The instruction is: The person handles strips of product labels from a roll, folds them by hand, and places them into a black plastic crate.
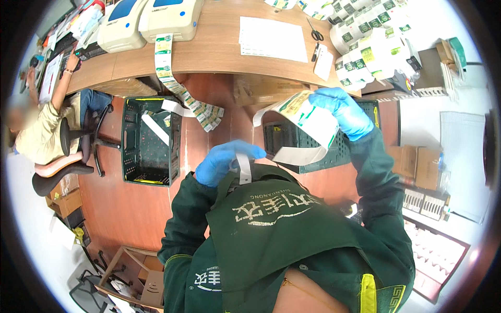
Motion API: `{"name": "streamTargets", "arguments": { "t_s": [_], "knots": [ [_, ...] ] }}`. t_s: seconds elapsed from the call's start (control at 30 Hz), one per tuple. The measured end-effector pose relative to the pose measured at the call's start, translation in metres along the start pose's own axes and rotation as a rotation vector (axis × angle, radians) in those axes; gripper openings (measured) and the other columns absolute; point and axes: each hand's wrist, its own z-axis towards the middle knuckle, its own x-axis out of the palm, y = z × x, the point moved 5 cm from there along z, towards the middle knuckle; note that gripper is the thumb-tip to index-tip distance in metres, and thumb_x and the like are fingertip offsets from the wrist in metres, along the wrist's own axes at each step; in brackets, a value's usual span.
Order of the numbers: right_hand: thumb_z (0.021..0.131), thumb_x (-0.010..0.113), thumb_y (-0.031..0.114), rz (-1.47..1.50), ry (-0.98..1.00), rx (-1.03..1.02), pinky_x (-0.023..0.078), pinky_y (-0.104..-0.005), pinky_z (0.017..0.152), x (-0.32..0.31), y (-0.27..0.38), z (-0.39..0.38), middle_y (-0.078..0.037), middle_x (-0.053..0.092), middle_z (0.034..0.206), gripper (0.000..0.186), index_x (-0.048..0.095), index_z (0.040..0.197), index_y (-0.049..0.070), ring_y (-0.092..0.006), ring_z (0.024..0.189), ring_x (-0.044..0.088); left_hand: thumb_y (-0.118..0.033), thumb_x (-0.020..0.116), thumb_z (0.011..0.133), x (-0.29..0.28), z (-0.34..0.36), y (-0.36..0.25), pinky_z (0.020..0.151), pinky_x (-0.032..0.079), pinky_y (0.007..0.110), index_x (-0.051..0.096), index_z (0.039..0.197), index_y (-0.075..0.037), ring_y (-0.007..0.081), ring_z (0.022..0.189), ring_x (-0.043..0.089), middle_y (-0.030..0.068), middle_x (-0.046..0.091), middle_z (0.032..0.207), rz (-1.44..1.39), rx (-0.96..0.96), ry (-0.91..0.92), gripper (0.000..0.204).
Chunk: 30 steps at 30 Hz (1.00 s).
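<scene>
My right hand (345,110), in a blue glove, is closed on the top edge of a curling strip of printed labels (308,117). The strip is white, green and yellow, and its white backing bends down in a loop toward my body. My left hand (222,163), also gloved in blue, is lower and nearer my chest, its fingers curled with the index stretched to the right. A narrow white paper strip (244,172) hangs from those fingers over my dark green apron (282,208). The left palm is hidden.
Two label printers (169,18) stand on the wooden desk (219,47), a label strip trailing off its edge. Scissors (316,34), paper sheets and label rolls (365,52) lie there too. Green crates (151,141) stand below. A seated person (49,115) works at the left.
</scene>
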Motion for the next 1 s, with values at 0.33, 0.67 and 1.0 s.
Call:
{"name": "streamTargets", "arguments": {
  "t_s": [0.33,0.67,1.0],
  "knots": [
    [0.083,0.064,0.014,-0.073,0.137,0.013,0.045,-0.0213,0.061,0.041,-0.026,-0.019,-0.003,0.063,0.082,0.021,0.063,0.099,0.0,-0.0069,0.072,0.057,-0.081,0.014,0.073,0.049,0.052,0.025,0.092,0.038,0.031,0.028,0.137,-0.004,0.0197,0.109,0.047,0.0126,0.048,0.125,-0.322,-0.24,0.073,0.101],
    [0.079,0.069,0.018,-0.167,-0.082,0.084,0.045,-0.023,0.061,-0.013,-0.083,-0.099,-0.006,0.065,0.077,0.025,0.065,0.093,-0.002,-0.0077,0.067,0.057,-0.058,0.026,0.091,0.05,0.077,0.04,0.091,0.043,0.03,0.038,0.135,-0.015,0.0172,0.106,0.053,0.0032,0.053,0.121,-0.767,-0.108,-0.083,0.063],
    [0.079,0.069,0.018,-0.079,-0.135,0.097,0.046,-0.0234,0.063,-0.04,-0.156,-0.159,-0.005,0.065,0.078,0.021,0.066,0.091,0.0,-0.0087,0.068,0.057,-0.05,0.029,0.093,0.129,0.063,0.085,0.097,0.038,0.031,0.032,0.137,-0.003,0.0168,0.107,0.051,0.007,0.05,0.124,-0.606,-0.048,-0.034,0.064]
  ]
}}
